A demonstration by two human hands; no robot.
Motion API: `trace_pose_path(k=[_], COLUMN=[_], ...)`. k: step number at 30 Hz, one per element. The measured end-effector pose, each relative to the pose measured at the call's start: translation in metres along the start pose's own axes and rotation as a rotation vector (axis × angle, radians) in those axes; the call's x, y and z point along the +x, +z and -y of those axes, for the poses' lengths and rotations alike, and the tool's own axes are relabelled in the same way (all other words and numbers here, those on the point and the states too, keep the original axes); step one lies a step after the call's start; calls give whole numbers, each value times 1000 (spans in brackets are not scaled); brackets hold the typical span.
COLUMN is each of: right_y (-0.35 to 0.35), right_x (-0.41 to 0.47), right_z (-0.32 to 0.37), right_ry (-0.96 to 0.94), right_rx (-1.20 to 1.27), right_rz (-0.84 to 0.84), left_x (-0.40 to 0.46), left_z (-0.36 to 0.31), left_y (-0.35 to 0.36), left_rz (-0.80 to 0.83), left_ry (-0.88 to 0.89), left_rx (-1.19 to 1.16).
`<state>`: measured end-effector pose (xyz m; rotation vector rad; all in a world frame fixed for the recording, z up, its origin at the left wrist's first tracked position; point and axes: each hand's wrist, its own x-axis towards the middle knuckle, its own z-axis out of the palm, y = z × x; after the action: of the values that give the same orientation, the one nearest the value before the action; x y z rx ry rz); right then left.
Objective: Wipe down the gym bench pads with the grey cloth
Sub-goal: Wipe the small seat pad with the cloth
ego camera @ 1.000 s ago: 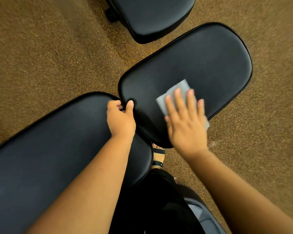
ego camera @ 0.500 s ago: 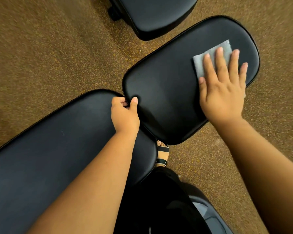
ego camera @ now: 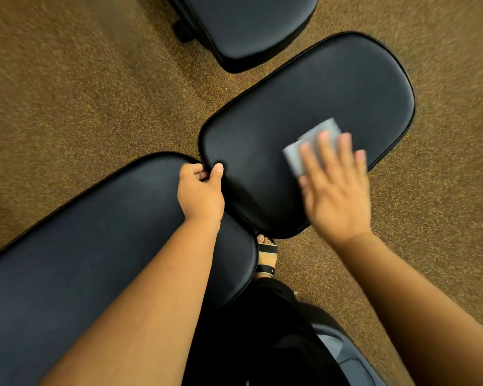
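Observation:
A black seat pad (ego camera: 304,112) lies at the centre right, and a long black back pad (ego camera: 81,260) runs from it to the lower left. My right hand (ego camera: 338,190) lies flat with spread, straight fingers on the grey cloth (ego camera: 304,146) and presses it onto the seat pad's near right part; the hand is motion-blurred. Most of the cloth shows beyond my fingertips. My left hand (ego camera: 201,190) grips the seat pad's near corner, thumb on top and fingers curled under the edge, in the gap between the two pads.
A third black pad (ego camera: 251,26) sits at the top centre, with a dark caster or foot (ego camera: 183,30) beside it. Brown speckled floor (ego camera: 81,93) surrounds the pads. My sandalled foot (ego camera: 267,257) stands under the seat pad's near end, above dark clothing.
My right hand slid the cloth out to the seat pad's far right end, then back toward me to the middle right. My left hand has kept its grip on the corner.

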<state>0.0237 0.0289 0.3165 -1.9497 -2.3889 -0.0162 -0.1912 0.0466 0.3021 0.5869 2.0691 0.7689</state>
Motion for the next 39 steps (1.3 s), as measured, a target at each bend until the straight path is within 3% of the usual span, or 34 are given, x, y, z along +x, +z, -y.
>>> trace_pose_path(k=[3,7,12,18,22,26,32,39], right_y=[-6,1,18,13,1,-1,11,-8], right_x=[18,17,-35,-10,35,32,-38,46], right_z=[-31,11,92,60,8,12,72,-29], right_ry=[394,749,997,1102,1139,1127,932,1002], right_rx=[172,554,849,937,885,872,1016,887], right_rz=[-146,-314,-228,-323,-437,-407,-240,-399], left_x=[-5,-8,-8,-6,-29,-54,-62,-55], left_z=[-1,0,-1,1,-9,-26,-50,-74], left_y=[3,10,11,7,14,36,58,69], left_rz=[-40,-78,-87,-108,-189,-61,114,207], left_ry=[0,-21,-14,82,404,667,684,701], left_rx=[2,-16,20,105,256,402,557,641])
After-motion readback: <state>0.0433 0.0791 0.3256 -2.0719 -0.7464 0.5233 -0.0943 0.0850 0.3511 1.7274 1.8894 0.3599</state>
